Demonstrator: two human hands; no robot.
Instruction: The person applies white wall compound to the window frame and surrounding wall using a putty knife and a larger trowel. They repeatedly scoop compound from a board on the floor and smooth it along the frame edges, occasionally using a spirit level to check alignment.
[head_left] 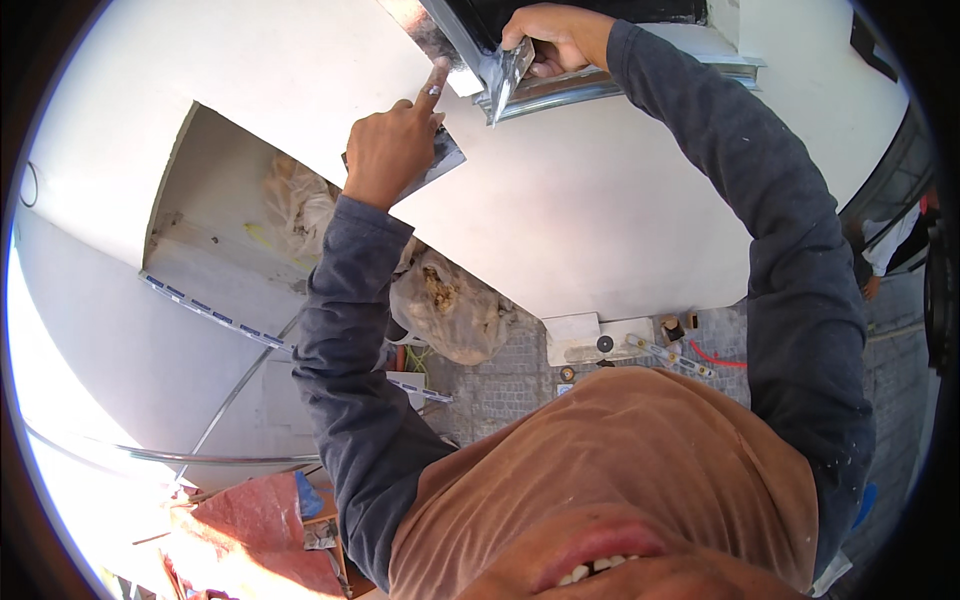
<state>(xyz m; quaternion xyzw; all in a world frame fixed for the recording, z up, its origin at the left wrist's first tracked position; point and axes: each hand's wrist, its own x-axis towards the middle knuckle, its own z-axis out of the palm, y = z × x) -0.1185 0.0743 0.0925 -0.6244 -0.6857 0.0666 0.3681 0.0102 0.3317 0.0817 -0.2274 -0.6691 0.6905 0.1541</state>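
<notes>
while your right hand (562,40) clamps the grey metal scraper (513,78), its long axis slants down at the left corner of the silver metal frame (605,93); left of this frame, your farther left hand (388,148) curls on a dark flat plate (446,157), index finger stretched.

I wear the left one of two fisheye cameras on my head, and it looks steeply down past my brown shirt (620,450), which fills the near middle, very close to the lens. My sleeves stretch away from it — to my left hand (390,150) and right hand (565,42), both at the far side. The view faces the white wall (600,220) and, lower down, takes in the paving (500,390) — so wide that straight edges bend toward its dark round rim.
</notes>
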